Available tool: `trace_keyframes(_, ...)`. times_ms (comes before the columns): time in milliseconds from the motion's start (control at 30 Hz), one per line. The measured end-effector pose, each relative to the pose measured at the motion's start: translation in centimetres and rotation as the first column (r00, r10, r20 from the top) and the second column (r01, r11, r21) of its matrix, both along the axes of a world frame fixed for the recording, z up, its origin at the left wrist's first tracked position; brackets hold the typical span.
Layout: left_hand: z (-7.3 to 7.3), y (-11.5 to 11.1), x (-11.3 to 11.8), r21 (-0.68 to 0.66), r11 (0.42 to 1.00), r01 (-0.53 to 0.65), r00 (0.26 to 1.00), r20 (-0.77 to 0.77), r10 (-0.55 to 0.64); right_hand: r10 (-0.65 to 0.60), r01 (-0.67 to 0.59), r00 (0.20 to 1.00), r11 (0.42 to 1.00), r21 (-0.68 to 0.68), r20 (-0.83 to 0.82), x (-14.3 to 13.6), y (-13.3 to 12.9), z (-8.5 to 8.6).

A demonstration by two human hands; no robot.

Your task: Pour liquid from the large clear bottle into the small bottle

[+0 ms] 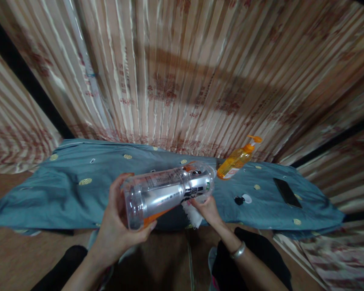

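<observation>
A large clear plastic bottle with a silver label lies tilted sideways in the air, its neck end toward the right. Around its base wraps my left hand, thumb below and fingers behind. My right hand, with a silver bangle at the wrist, is closed on a crumpled white tissue under the bottle's shoulder. The tissue hangs down from the fingers, and part of it is hidden by the bottle. Just beyond the neck end stands an orange pump bottle of yellow-orange liquid.
A blue-green cloth with yellow patterns covers the long low surface ahead. On its right side lie a dark phone, a small black item and a white round piece. Pleated patterned curtains hang behind, with dark poles at both sides.
</observation>
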State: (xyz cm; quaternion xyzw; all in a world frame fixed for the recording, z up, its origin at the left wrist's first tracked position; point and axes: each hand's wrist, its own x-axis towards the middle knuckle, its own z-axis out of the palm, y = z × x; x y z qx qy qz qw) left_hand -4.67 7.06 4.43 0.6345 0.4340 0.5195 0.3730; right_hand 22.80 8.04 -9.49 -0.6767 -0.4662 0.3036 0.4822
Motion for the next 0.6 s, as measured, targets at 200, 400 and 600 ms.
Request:
trace_keyframes(200,0.1,-0.1,0.2,-0.027,0.998,-0.054,0.998,0.021,0.054,0.001,-0.001,1.000,1.000,0.010,0.011,0.1,0.0,0.0)
trace_keyframes(400,-0.9,0.7,-1.2,0.100,0.993,0.068,0.989,-0.141,-0.053,-0.010,0.009,1.000,1.000,0.008,0.018,0.0,0.0,0.1)
trace_keyframes(600,-1.1,0.8,-1.3,0.102,0.992,0.080,0.986,-0.151,-0.064,0.004,-0.004,1.000,1.000,-0.003,0.003,0.0,-0.1,0.0)
